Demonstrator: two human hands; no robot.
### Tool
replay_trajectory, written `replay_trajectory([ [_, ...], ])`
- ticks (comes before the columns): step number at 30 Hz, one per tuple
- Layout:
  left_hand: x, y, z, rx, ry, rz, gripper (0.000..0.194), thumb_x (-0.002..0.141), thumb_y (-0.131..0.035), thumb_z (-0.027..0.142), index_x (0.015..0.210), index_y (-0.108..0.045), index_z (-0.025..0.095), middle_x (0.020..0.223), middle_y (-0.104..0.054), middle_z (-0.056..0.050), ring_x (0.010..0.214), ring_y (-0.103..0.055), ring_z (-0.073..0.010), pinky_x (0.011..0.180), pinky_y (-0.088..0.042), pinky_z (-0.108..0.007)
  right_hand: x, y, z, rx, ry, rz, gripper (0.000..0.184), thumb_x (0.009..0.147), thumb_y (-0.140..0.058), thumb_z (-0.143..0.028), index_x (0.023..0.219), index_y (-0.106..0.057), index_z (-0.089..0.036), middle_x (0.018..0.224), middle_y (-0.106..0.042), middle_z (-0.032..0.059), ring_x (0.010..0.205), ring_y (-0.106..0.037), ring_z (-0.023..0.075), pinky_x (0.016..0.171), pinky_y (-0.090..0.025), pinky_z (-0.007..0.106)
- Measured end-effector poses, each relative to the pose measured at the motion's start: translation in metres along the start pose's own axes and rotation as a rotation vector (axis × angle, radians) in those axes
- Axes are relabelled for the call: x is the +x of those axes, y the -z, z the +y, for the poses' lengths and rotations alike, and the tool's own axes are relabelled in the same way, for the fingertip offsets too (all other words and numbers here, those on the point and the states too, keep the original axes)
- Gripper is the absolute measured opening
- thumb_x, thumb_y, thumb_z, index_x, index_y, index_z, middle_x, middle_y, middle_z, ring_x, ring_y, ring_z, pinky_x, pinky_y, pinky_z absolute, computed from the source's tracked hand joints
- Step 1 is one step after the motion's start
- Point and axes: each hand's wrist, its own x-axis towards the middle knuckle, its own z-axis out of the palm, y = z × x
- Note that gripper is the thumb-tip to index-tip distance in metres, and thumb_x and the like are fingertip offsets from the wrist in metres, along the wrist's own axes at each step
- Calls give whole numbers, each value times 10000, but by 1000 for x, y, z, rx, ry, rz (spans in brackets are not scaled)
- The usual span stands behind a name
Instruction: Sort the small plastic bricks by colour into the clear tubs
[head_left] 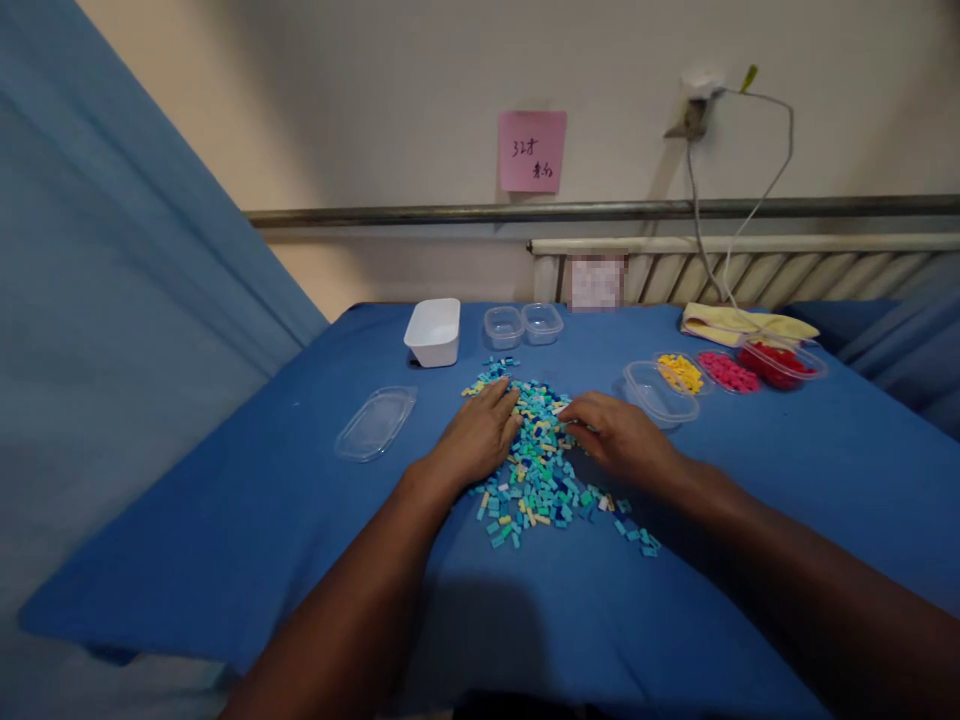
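Observation:
A pile of small building bricks (pixel 541 465), mostly turquoise with some green, dark blue and pale yellow, lies spread on a blue-covered table (pixel 247 500). My left hand (pixel 484 430) rests flat on the pile's left side, fingers stretched out. On the opposite side, my right hand (pixel 611 430) has its thumb and fingers drawn together in a pinch over the bricks. A whitish bit shows at those fingertips; whether it is held cannot be made out. Some bricks under both hands are hidden.
Behind stand a white tub (pixel 433 335) and two small clear containers (pixel 504 328). A clear lid (pixel 376 424) lies left. To the right are a clear container (pixel 660 393), yellow pieces (pixel 681 373), pink pieces (pixel 727 371), red pieces (pixel 776 365) and a yellow cloth (pixel 739 325).

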Motion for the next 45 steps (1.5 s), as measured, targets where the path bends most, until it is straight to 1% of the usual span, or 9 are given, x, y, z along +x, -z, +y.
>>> replay_trajectory([
  [7,-14,5,31,-51,-211,-103,640,1171,-355,564,1713,-459,240,1809,-338,-129,1696,-288,-356,1380,-224,-630,-26,7,10,32,-62,42,225,1083,-594,-203,1202,-785,-205,1111,-827,101,1010,-781,258,906,-612,389],
  [11,-24,12,36,-64,-345,-136,568,1162,-447,498,1703,-471,326,1828,-299,-74,1708,-258,-341,1381,-214,-641,-29,13,14,-27,-104,51,253,1086,-582,-223,1234,-786,-204,1162,-824,121,1075,-774,278,958,-603,410],
  [15,-21,16,25,-34,-318,-70,480,1153,-484,417,1597,-618,293,1763,-439,-107,1638,-418,-339,1349,-320,-618,-31,16,13,-49,-90,-59,255,1068,-595,-211,1216,-802,-213,1153,-830,113,1070,-771,283,967,-595,413],
  [19,-13,13,8,-24,-276,60,426,1136,-478,319,1461,-733,211,1608,-623,-151,1507,-590,-317,1256,-490,-532,-32,20,10,3,-105,-68,251,1071,-588,-229,1200,-804,-226,1126,-837,97,1003,-780,257,905,-598,372],
  [24,-7,5,-2,-47,-236,177,359,1084,-551,246,1341,-801,235,1486,-724,-104,1380,-692,-288,1196,-566,-478,-34,25,13,12,-140,-54,285,1073,-558,-232,1225,-799,-217,1135,-834,104,1024,-779,265,925,-595,389],
  [28,-3,2,-2,-108,-277,248,341,1050,-557,163,1246,-826,236,1354,-789,-88,1271,-747,-261,1114,-616,-437,-35,30,10,-8,-124,-117,302,1036,-581,-216,1246,-797,-214,1173,-825,116,1085,-768,287,963,-589,413],
  [31,-3,5,0,-174,-315,298,339,1042,-551,133,1224,-817,237,1246,-819,-72,1194,-768,-233,1065,-627,-409,-36,34,5,4,-124,-176,311,1020,-580,-196,1239,-798,-231,1124,-828,95,1008,-773,271,893,-587,384],
  [38,-12,14,15,-158,-311,261,303,1074,-566,227,1288,-781,213,1155,-811,-90,1095,-760,-263,990,-613,-445,-35,38,-1,-2,-113,-145,303,1020,-593,-217,1242,-800,-215,1157,-825,108,1053,-767,268,926,-586,380],
  [45,-10,13,19,-153,-350,193,333,1057,-507,203,1247,-779,222,1125,-795,-85,1093,-740,-259,997,-578,-455,-39,45,-4,-16,-79,-270,450,919,-620,-120,1322,-785,-234,1271,-812,112,1175,-755,305,1031,-588,443],
])
